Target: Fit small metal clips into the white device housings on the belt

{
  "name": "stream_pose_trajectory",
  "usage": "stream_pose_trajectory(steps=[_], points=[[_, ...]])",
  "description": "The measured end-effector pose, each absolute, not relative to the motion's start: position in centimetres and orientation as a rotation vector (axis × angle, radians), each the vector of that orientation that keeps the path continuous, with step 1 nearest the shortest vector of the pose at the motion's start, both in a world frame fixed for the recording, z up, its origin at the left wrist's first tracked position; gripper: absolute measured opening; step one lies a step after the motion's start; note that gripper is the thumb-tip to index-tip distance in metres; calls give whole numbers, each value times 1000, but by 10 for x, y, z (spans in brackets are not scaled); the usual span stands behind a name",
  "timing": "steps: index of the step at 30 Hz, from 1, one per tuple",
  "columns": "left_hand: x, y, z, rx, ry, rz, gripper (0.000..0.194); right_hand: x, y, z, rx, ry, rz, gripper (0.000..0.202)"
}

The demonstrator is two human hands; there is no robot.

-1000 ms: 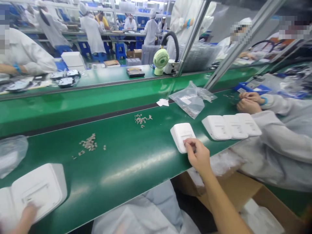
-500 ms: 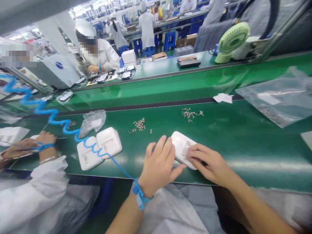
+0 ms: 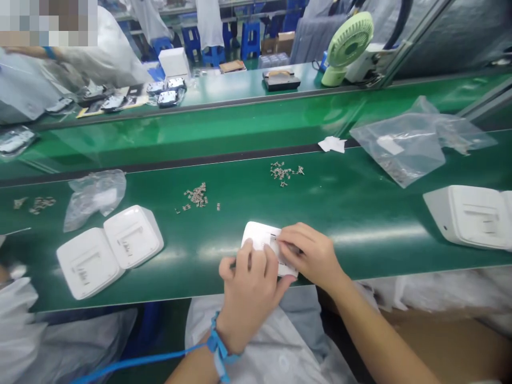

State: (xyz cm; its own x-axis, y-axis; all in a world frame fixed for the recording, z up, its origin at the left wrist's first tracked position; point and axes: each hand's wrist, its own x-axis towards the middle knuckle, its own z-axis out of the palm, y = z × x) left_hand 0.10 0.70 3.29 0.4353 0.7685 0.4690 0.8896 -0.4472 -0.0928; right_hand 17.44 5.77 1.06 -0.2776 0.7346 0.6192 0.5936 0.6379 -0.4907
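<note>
A white plastic housing (image 3: 259, 231) with a recessed slot lies in front of me on the green work surface. My left hand (image 3: 252, 272), with a blue wrist strap, rests over it; its bent fingers press on top and the thumb lies along the near edge. My right hand (image 3: 310, 253) is closed in a pinch over the recess at the housing's right side. Whatever sits between those fingertips is hidden. Beyond the housing are two loose piles of small metal pieces, one pile (image 3: 198, 196) to the left and another pile (image 3: 282, 172) farther back.
Two white housings (image 3: 90, 261) lie side by side at left, near a clear plastic bag (image 3: 96, 194). More white housings (image 3: 480, 216) stand at right, below a larger bag (image 3: 400, 146). A green fan (image 3: 347, 45) stands on the far ledge. A co-worker's sleeve (image 3: 16, 314) shows at left.
My left hand has come down from spread fingers onto the housing. My right hand still pinches at the recess. The view has shifted right and down, bringing the right-hand housings into sight.
</note>
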Motion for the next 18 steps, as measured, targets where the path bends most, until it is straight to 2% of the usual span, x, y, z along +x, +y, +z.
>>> stream_pose_trajectory(steps=[10,18], points=[[6,6,33,-2364,-1468,-443,48,171,44,-1,-1144,-1947,116,20],[17,-2,32,-2338,-1576,-298,61,169,37,5,-1217,-1779,224,25]])
